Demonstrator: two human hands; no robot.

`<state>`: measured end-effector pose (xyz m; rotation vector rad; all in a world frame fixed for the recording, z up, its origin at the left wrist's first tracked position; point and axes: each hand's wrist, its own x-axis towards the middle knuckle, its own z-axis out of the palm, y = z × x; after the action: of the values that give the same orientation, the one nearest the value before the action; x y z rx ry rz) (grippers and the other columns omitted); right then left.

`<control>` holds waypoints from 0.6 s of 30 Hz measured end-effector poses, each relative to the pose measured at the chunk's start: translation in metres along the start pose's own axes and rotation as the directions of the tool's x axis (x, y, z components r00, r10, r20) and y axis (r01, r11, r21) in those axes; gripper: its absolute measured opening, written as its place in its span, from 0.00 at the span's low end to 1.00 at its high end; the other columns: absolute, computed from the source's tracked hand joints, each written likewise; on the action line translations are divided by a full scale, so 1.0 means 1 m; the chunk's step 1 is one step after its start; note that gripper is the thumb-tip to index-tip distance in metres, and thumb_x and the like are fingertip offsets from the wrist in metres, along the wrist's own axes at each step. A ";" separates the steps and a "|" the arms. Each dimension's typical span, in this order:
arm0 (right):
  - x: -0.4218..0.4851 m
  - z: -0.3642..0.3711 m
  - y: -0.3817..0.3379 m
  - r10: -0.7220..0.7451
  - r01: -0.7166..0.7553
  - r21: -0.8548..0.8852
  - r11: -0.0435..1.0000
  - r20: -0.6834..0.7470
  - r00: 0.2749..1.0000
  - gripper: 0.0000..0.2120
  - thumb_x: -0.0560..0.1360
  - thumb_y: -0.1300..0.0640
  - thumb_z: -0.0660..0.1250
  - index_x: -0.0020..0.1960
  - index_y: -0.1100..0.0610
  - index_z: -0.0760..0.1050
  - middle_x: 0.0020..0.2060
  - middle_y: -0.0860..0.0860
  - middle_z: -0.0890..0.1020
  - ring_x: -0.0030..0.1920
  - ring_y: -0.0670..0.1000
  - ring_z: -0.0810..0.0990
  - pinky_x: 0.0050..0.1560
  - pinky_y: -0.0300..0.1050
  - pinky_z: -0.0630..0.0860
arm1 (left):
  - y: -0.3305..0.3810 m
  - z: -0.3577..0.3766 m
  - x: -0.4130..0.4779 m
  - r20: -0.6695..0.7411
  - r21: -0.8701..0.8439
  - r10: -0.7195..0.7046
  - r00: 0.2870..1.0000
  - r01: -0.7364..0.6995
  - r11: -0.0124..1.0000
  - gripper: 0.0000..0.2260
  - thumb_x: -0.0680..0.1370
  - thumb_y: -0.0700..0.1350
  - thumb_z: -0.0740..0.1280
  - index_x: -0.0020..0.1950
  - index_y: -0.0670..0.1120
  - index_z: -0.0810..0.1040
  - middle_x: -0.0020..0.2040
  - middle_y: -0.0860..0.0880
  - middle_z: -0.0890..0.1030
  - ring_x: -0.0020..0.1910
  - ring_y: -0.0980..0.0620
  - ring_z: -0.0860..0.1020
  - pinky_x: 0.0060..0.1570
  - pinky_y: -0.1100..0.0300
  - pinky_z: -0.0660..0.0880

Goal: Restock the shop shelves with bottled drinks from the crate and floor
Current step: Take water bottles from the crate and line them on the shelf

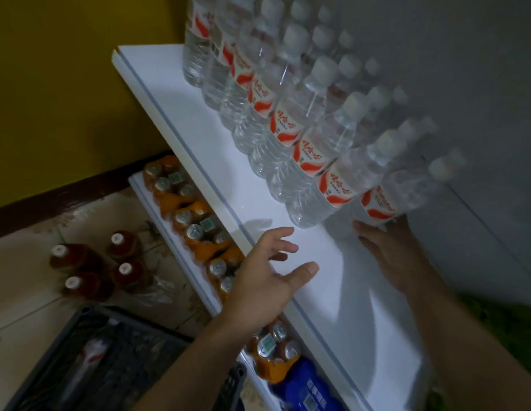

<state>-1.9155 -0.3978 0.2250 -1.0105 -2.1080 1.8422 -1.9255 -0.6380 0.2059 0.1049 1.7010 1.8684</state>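
Four dark red drink bottles point(80, 259) with round white caps stand on the tiled floor. Near them sits a grey plastic crate point(134, 345) with holes in its walls. Orange shiny packs of cans point(196, 229) fill the lower shelf point(147, 197). Above it is a smooth, flat white shelf point(199, 120). The left hand point(267, 280) hovers over its front edge, fingers spread wide, holding nothing. Clear, ridged water bottles point(288, 129) with red and white labels stand in rows on the shelf. The right hand point(391, 253) lies flat, its straight fingers against the bottom of the last water bottle point(380, 200).
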 end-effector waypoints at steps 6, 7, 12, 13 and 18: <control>-0.003 -0.001 0.007 0.007 -0.006 -0.093 0.996 0.011 1.000 0.49 0.69 0.66 0.75 0.78 0.43 0.52 0.64 0.34 0.73 0.62 0.39 0.75 0.59 0.43 0.75 | 0.002 0.028 0.010 0.051 0.075 0.005 0.999 -0.009 0.997 0.25 0.71 0.50 0.76 0.64 0.60 0.70 0.56 0.60 0.76 0.59 0.60 0.74 0.56 0.65 0.71; -0.011 0.000 0.005 0.031 -0.032 -0.078 0.996 -0.005 0.999 0.52 0.67 0.63 0.77 0.79 0.44 0.50 0.68 0.38 0.72 0.66 0.42 0.74 0.63 0.46 0.74 | 0.002 0.032 0.010 0.060 0.084 0.012 0.998 -0.017 0.996 0.25 0.71 0.50 0.76 0.64 0.60 0.70 0.56 0.61 0.76 0.59 0.61 0.74 0.55 0.67 0.71; -0.081 0.027 0.014 0.105 -0.119 -0.048 0.992 -0.231 0.967 0.38 0.74 0.57 0.73 0.78 0.49 0.57 0.72 0.49 0.70 0.69 0.51 0.72 0.70 0.52 0.68 | -0.007 0.035 0.005 0.040 0.095 0.021 0.999 -0.025 0.995 0.25 0.72 0.48 0.75 0.64 0.60 0.70 0.56 0.62 0.76 0.58 0.63 0.73 0.55 0.65 0.71; -0.095 0.034 0.020 0.069 -0.078 -0.030 0.996 -0.239 0.969 0.31 0.75 0.58 0.71 0.75 0.49 0.64 0.68 0.48 0.74 0.65 0.51 0.75 0.69 0.55 0.70 | -0.009 0.032 0.003 0.028 0.097 0.019 0.999 -0.022 0.995 0.24 0.72 0.48 0.75 0.65 0.60 0.70 0.56 0.62 0.76 0.58 0.63 0.74 0.55 0.66 0.71; -0.136 0.074 0.040 -0.109 0.123 0.077 0.989 -0.169 0.980 0.11 0.78 0.68 0.64 0.56 0.55 0.77 0.47 0.50 0.85 0.51 0.51 0.84 0.58 0.51 0.80 | -0.031 -0.001 -0.011 -0.033 0.134 0.064 0.997 -0.059 0.989 0.20 0.73 0.43 0.74 0.63 0.56 0.74 0.52 0.57 0.79 0.55 0.63 0.76 0.53 0.72 0.72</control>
<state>-1.8372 -0.5368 0.2119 -0.9619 -1.9315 1.7160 -1.9059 -0.6445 0.1806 0.1788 1.8671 1.8102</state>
